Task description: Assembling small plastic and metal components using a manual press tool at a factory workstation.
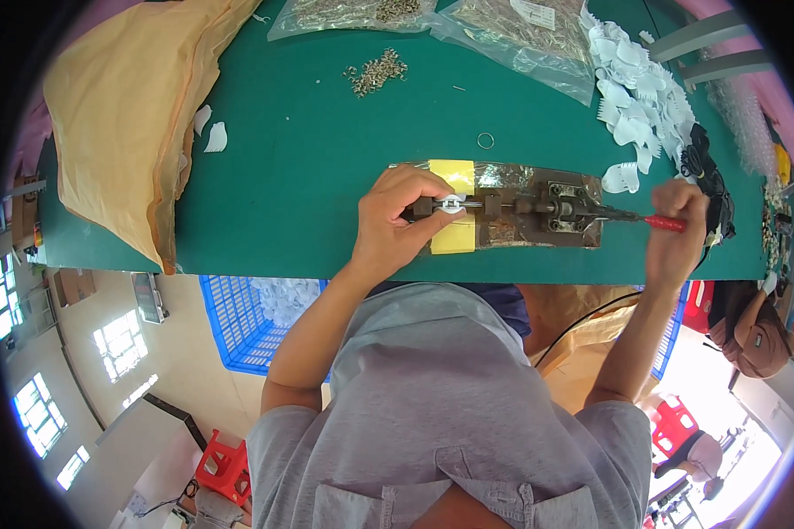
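Observation:
My left hand (401,214) pinches a small white plastic part (451,204) between thumb and fingers, at the left end of a metal hand press (538,207). The press is a push-type toggle clamp on a brown base plate wrapped in clear tape. A yellow patch (453,241) crosses that plate beside my fingertips. My right hand (677,212) is closed around the red-gripped lever (664,223) at the press's right end. The tip of the part is partly hidden by my thumb.
Small metal pieces (377,72) lie heaped on the green table (282,176), near a ring (485,140). White toothed plastic pieces (631,97) pile up at right. Clear bags (525,40) sit at the back, a brown paper sack (132,115) at left. A blue crate (238,326) stands below.

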Demonstrator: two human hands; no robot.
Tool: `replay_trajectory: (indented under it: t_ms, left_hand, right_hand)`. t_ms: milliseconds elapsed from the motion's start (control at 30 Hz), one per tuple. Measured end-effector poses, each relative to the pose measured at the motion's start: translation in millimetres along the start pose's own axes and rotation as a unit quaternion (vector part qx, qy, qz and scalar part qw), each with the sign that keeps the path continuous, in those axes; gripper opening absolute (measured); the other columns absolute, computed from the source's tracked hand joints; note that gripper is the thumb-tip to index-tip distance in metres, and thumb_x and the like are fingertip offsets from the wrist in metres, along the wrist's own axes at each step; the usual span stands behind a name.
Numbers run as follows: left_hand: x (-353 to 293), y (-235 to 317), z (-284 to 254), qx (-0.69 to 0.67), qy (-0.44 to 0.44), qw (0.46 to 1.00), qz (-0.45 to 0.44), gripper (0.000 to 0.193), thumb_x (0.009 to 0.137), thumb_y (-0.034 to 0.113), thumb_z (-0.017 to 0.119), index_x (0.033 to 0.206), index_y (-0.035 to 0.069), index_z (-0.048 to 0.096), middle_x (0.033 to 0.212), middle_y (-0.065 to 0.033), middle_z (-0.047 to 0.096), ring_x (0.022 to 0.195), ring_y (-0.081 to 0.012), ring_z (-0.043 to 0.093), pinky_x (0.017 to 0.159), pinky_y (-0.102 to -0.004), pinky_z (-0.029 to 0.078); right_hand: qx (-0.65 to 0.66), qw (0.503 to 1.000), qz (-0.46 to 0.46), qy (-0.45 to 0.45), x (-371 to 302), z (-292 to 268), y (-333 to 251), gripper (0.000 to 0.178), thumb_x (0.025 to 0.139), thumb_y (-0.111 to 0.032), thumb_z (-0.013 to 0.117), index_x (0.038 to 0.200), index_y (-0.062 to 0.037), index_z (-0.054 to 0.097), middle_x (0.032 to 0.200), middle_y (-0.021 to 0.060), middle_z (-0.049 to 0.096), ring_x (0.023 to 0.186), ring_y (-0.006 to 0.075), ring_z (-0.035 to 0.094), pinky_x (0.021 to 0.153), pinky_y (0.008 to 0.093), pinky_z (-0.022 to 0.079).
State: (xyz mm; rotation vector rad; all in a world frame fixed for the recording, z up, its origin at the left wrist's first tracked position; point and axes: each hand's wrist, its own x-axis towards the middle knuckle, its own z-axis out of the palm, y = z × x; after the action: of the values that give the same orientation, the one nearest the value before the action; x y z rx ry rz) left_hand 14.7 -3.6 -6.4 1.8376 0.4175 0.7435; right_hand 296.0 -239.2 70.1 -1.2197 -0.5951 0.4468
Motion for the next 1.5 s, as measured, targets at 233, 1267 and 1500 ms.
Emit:
replay_trajectory:
  t_ms: [233,1267,1500]
  left_hand:
    - [3,0,-1,-0.003,0.003,1.000,-0.002,0.024,0.078,0.003,0.088,0.093,0.006,0.070,0.095,-0.0043,0.075,0.094,-0.0222,0.067,0.089,-0.0356,0.049]
    - [35,-73,-268,0.660,0.257,0.702,-0.074,0.043,0.094,0.006,0.061,0.137,-0.001,0.064,0.137,-0.0268,0.064,0.129,-0.0469,0.056,0.111,-0.0584,0.041]
    - [81,-146,-370,0.603,0.186,0.724,-0.279,0.082,0.104,0.063,0.045,0.158,0.003,0.045,0.166,-0.0252,0.038,0.156,-0.0417,0.032,0.129,-0.0488,0.023]
  right_hand:
    - [-0.078,0.996,-0.021,0.049,2,17,1,0.042,0.114,-0.028,0.047,0.098,0.0039,0.069,0.076,0.0054,0.058,0.067,0.0122,0.050,0.064,0.0285,0.041]
    - [-0.146,0.960,0.002,0.241,-21,-37,90,0.028,0.110,-0.024,0.061,0.099,-0.0009,0.071,0.082,0.0001,0.062,0.073,0.0066,0.052,0.066,0.0224,0.040]
    - [-0.175,0.955,-0.007,0.239,-27,-36,84,0.028,0.110,-0.023,0.060,0.097,-0.0007,0.070,0.079,-0.0012,0.058,0.070,0.0058,0.049,0.064,0.0223,0.037]
